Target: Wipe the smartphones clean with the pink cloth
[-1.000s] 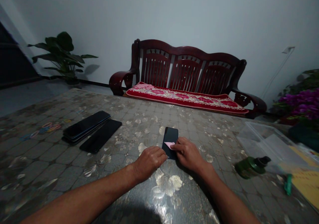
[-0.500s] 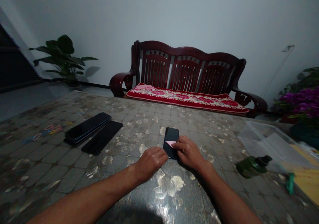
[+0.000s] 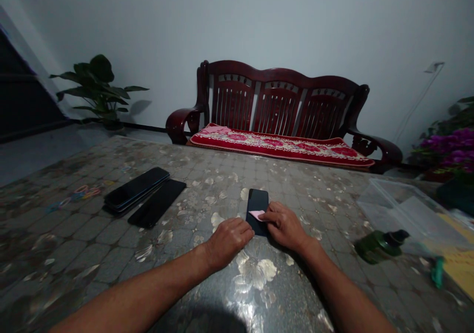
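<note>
A dark smartphone (image 3: 258, 200) lies flat on the patterned tabletop, screen side up. My left hand (image 3: 230, 239) rests beside it with closed fingers, gripping its lower left corner. A small pink cloth (image 3: 256, 215) is pressed on the screen, and the fingers of my right hand (image 3: 284, 224) pinch it from the right side. That hand covers part of the phone's right edge. To the left, a stack of dark phones (image 3: 138, 187) lies at a slant, with another dark, flat phone-like slab (image 3: 158, 204) along its near side.
Several coloured rubber bands (image 3: 87, 191) lie left of the stack. On the right are a green bottle (image 3: 377, 246) with a black top, a clear plastic box (image 3: 388, 195), a green object (image 3: 437, 272) and yellow paper (image 3: 461, 269). A wooden bench (image 3: 277, 106) stands beyond the table.
The view has shifted slightly, so everything appears a little further right. My hands keep nearly the same place on the smartphone and cloth.
</note>
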### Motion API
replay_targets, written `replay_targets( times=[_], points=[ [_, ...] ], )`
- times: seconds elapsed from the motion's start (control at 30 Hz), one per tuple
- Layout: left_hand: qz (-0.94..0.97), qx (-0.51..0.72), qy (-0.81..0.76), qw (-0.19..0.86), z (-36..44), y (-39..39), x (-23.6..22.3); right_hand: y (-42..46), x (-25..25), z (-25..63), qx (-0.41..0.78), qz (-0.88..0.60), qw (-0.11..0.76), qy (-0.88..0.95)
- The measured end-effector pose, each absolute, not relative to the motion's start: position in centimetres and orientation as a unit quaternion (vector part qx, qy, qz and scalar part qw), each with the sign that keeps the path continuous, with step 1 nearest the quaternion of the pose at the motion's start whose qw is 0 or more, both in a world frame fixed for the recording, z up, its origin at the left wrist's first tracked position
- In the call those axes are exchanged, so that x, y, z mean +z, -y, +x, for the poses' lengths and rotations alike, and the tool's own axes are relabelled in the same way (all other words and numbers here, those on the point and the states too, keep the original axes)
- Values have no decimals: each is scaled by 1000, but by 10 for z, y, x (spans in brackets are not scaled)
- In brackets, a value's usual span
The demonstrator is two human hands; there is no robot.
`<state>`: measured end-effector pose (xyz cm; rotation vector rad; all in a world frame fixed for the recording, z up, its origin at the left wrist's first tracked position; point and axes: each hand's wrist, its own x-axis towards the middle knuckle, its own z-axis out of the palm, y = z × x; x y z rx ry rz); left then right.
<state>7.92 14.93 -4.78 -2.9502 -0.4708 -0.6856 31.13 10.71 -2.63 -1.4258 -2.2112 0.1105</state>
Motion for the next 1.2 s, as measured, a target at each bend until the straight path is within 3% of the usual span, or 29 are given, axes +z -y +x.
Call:
replay_targets(
  times=[0.23, 0.53, 0.73, 0.97, 1.2],
  points=[
    [-961, -228, 152, 31, 78, -149, -45, -109, -30, 321, 9, -561, 265, 784],
    [-962, -222, 158, 29, 76, -149, -46, -93, -18, 308, 58, -499, 197, 842],
    [-961, -223, 160, 32, 77, -150, -48, -111, -22, 313, -9, -597, 222, 771],
    [-962, -222, 157, 34, 74, -154, -46, -107, -16, 298, 20, -503, 172, 847],
    [-962, -217, 159, 41, 75, -156, -45, -141, -19, 307, -12, -637, 179, 750]
  ],
)
